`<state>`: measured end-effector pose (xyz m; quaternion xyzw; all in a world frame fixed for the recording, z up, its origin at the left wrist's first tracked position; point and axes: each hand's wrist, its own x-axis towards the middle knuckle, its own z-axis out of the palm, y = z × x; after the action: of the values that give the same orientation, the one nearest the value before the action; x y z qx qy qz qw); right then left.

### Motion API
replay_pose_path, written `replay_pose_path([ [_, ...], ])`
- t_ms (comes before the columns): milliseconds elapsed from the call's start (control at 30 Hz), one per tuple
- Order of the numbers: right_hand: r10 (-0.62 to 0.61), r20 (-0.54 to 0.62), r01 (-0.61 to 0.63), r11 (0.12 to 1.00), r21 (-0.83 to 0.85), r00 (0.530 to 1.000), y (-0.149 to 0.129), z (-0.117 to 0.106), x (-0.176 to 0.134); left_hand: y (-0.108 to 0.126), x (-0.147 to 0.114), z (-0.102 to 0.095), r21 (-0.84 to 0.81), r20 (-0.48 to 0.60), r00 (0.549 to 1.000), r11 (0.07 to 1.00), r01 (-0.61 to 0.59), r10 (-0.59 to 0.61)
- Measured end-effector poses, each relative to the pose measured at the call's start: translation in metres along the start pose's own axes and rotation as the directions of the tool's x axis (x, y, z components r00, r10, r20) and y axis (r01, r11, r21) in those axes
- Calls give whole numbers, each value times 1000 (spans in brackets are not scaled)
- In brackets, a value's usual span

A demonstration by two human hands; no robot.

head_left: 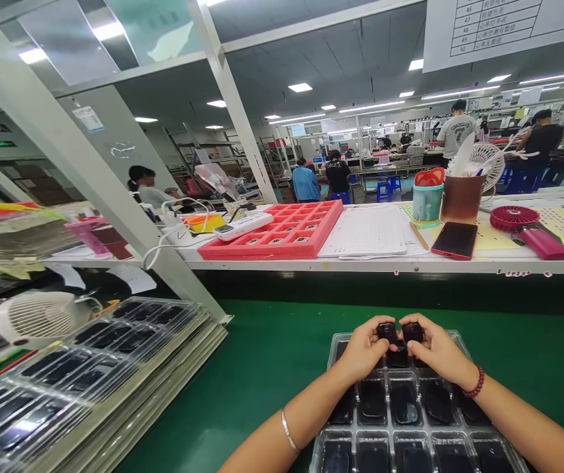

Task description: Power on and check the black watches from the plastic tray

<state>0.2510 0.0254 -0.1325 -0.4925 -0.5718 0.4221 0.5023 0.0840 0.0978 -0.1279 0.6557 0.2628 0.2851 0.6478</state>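
Over the far row of a clear plastic tray (380,430), my left hand (366,347) grips a small black rounded-square piece, perhaps a watch body (387,332), between thumb and fingers. A similar black piece (412,332) is pinched in my right hand (436,349), close beside the first. Just below them, another dark piece (398,357) shows partly between the hands; whether it is held or lies in the tray I cannot tell. Dark rounded pieces (404,402) sit in the tray's compartments. My wrists hide some compartments at both sides.
Stacked trays with dark pieces (129,335) stand at left on the green mat (262,368). The shelf ahead holds a pink foam tray (262,253), papers (368,230), a phone (455,240), a small fan (514,218) and cups (463,197). A slanted post (173,276) rises at left.
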Motion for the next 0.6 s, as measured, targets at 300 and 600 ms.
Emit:
replay_pose_path([
  [300,-7,9,7,999,-38,1000,6,-3,0,0,-1,0,43,3,1000,999,4,-5],
  [600,-14,22,14,1000,-15,1000,5,-3,0,0,-2,0,39,8,1000,999,-16,15],
])
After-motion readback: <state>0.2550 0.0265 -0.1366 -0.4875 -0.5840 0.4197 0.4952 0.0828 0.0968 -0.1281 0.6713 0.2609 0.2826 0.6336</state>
